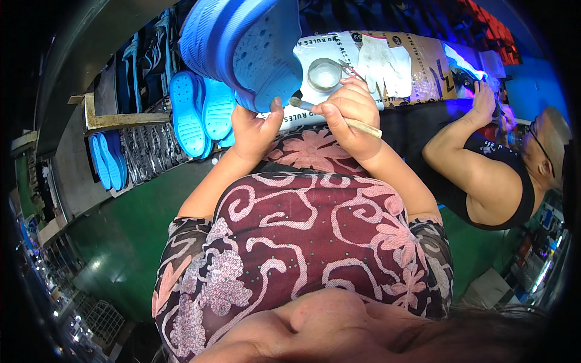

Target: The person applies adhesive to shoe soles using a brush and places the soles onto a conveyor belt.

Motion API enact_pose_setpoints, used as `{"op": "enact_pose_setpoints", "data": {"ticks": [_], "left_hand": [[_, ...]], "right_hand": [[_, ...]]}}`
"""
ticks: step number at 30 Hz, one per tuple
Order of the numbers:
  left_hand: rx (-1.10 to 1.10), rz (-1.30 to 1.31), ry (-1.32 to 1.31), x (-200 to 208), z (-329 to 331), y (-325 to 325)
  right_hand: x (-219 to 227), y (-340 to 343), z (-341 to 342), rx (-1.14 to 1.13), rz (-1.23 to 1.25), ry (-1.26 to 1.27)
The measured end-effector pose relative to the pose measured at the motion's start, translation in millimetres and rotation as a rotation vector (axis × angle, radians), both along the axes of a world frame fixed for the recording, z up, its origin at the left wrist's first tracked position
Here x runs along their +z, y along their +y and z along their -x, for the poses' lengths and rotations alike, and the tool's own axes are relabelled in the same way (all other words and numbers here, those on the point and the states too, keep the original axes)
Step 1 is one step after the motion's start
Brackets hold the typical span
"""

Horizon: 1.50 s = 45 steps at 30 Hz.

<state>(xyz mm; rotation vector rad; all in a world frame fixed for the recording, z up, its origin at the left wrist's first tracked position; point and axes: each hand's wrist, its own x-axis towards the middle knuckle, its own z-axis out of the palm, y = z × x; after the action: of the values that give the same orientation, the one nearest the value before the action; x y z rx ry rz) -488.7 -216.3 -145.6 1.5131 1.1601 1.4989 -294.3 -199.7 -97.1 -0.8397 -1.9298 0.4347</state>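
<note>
Nearest the lens I saw the patterned dress (302, 242) covering my lap and chest, maroon with pink scrolls and flowers. Both forearms rose from it toward the bench (417, 60).

My left hand (254, 130) was clamped on the blue clog (242, 42), thumb pressed against its lower rim, fingers hidden behind it. The clog was held up off the bench, tilted, its perforated side toward me, over the bench's left end.

My right hand (348, 112) was closed around a brush (339, 118) with a pale wooden handle. The handle ran out to the right past the knuckles; the bristle end pointed left and sat just beside the clog's lower edge. I could not tell whether bristles and clog touched.

Behind the right hand, a round tin (324, 74) stood on a white sheet (315, 48) near the bench's front edge. White gloves (384, 63) lay to its right on cardboard (423, 66).

More blue clogs (200, 115) were stacked on a rack (145, 145) beyond the bench's left end.

A second person (490, 175) in a black sleeveless top worked at the bench's right end, one hand (484, 97) on it.
</note>
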Motion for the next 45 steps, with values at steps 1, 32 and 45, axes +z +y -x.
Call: {"op": "enact_pose_setpoints", "data": {"ticks": [1, 32, 45], "left_hand": [[0.004, -0.011, 0.018, 0.5, 0.8, 0.0], [-0.033, -0.019, 0.08, 8.4, 6.8, 9.0], [-0.892, 0.703, -0.26, 152.7, -24.2, 47.1]], "right_hand": [[1.6, -1.1, -1.6, 0.011, 0.02, 0.007], [1.9, -6.7, -36.9, -0.164, 0.074, 0.128], [-24.3, -26.7, -62.7, -0.436, 0.038, 0.214]]}}
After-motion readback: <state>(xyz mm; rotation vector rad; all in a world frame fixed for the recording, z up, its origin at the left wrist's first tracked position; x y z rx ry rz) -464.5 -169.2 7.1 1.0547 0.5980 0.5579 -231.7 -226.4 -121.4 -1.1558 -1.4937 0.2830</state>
